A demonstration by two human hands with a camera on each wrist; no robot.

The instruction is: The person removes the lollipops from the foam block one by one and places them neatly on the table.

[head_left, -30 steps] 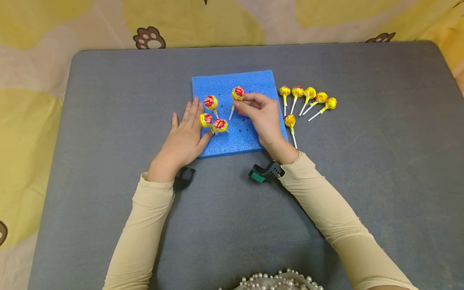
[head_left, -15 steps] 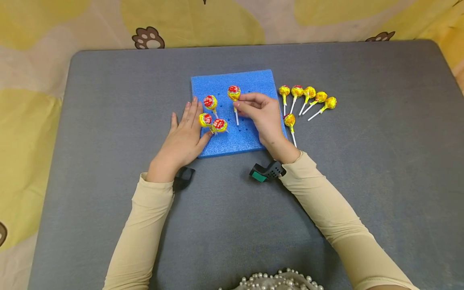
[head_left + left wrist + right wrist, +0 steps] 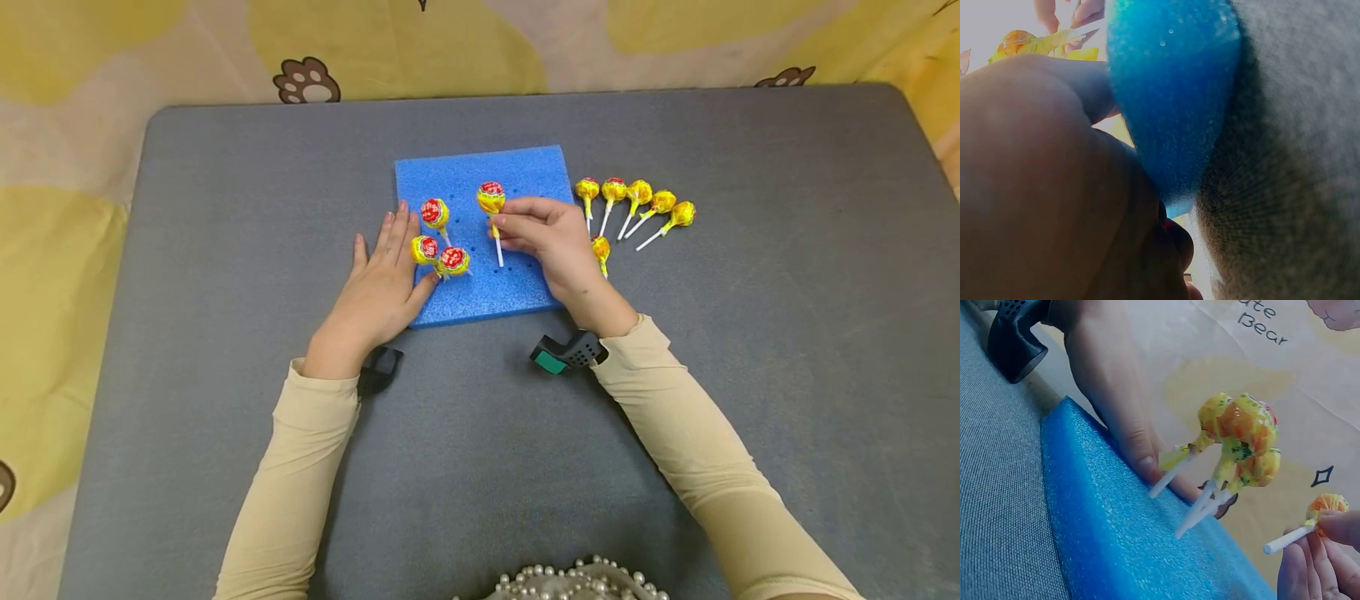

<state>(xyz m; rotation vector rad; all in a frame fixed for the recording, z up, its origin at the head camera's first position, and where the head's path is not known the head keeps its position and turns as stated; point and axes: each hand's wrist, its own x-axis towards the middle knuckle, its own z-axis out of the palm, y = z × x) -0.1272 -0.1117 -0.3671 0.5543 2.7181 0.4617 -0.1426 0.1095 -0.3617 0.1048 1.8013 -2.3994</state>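
My right hand (image 3: pixel 551 246) pinches a yellow-and-red wrapped lollipop (image 3: pixel 491 198) just below its head, stick pointing down over the blue foam block (image 3: pixel 517 296). In the right wrist view the white tip of that stick shows free above the foam. Along the foam's left edge lies my left hand (image 3: pixel 378 292), fingers straight and thumb on the near left part. Beside it, three lollipops stand with their sticks in the foam: an upper one (image 3: pixel 435 213), a left one (image 3: pixel 424 249) and a lower one (image 3: pixel 453 261). Small holes dot the block's top.
Several more lollipops (image 3: pixel 639 193) lie fanned out on the grey table (image 3: pixel 750 292), right of the foam. Another lollipop (image 3: pixel 601 250) lies closer, partly hidden by my right hand. A yellow patterned cloth (image 3: pixel 465 50) hangs behind the table.
The held lollipop has tilted, its stick tip swinging right and toward me. My right hand and wrist have shifted slightly right; my left hand has stayed put.
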